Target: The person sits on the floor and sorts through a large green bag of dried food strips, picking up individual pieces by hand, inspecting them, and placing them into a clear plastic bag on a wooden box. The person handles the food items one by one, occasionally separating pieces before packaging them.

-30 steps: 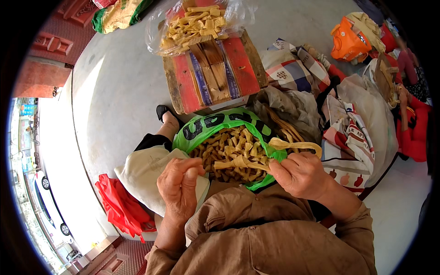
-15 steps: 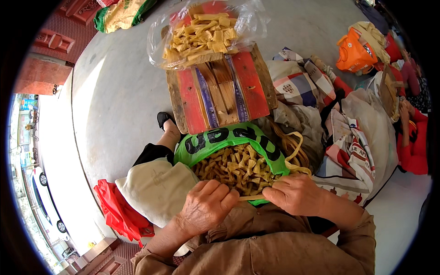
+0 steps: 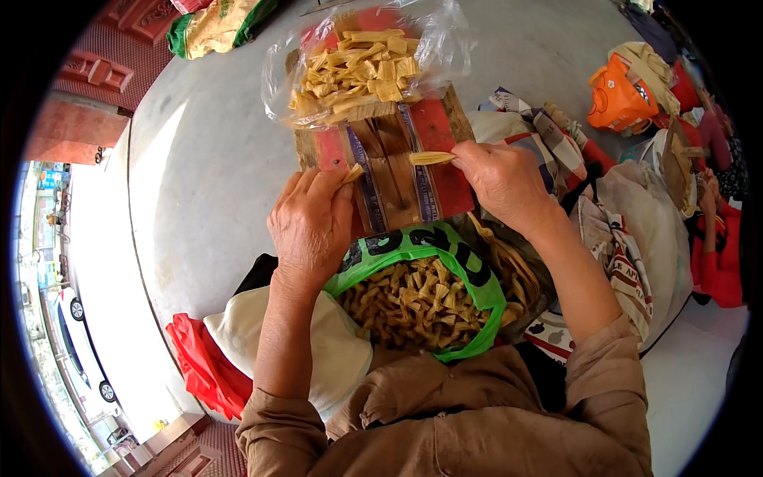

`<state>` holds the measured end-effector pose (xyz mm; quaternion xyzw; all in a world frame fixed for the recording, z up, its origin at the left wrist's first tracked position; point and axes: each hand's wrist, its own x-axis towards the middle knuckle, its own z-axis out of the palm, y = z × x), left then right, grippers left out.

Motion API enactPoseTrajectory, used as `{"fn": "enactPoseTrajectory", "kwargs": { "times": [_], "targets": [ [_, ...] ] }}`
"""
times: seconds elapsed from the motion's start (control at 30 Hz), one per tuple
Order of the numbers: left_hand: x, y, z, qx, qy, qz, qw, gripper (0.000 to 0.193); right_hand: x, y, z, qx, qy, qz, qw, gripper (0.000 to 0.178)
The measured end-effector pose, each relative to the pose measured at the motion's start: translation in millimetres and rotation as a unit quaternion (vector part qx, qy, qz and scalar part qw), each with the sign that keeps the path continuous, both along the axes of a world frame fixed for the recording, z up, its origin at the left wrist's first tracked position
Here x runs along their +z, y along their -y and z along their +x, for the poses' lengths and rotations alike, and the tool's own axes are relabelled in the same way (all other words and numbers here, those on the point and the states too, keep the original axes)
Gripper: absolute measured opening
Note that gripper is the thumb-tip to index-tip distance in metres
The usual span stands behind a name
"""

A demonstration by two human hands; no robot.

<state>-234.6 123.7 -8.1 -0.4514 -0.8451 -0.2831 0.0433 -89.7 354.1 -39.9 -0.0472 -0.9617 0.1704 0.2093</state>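
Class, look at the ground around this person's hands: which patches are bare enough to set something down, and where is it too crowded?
Free: the grey concrete floor left of the wooden board, and beyond the clear bag of yellow strips toward the orange bag. Crowded: the right side with piled cloth bags, and the lap with the green bag.

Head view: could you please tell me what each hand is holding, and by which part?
The right hand pinches a short yellow strip by its right end. The left hand holds a small yellow piece at its fingertips, mostly hidden, above the wooden board.
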Motion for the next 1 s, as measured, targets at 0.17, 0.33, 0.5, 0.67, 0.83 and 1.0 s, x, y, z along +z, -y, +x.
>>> {"fn": "enactPoseTrajectory", "kwargs": {
  "times": [0.17, 0.33, 0.5, 0.67, 0.83, 1.0],
  "targets": [
    [17.1, 40.4, 48.4, -0.05, 0.028, 0.061, 0.996, 0.024, -9.6, 21.9, 53.6, 0.054, -0.062, -0.075, 0.994, 0.025],
    [24.6, 58.3, 91.6, -0.009, 0.438, 0.13, 0.89, 0.038, 17.4, 71.9, 67.9, 0.168, -0.106, 0.036, 0.979, 0.036],
    [20.3, 81.8, 119.0, -0.082, 0.775, 0.089, 0.62, 0.033, 35.7, 92.6, 68.5, 0.227, -0.141, 0.078, 0.961, 0.039],
    [47.6, 112.3, 125.1, -0.166, 0.751, 0.285, 0.573, 0.029, 53.5, 60.5, 84.7, 0.176, -0.18, 0.007, 0.968, 0.046],
    [55.1, 96.6, 133.0, -0.265, 0.673, 0.39, 0.57, 0.025, 32.0, 102.4, 100.5, 0.234, -0.039, -0.269, 0.933, 0.027],
    [57.7, 85.8, 132.1, -0.233, 0.179, 0.035, 0.955, 0.02, 43.5, 118.2, 119.5, 0.243, 0.228, -0.62, 0.711, 0.027]
  ]
}}
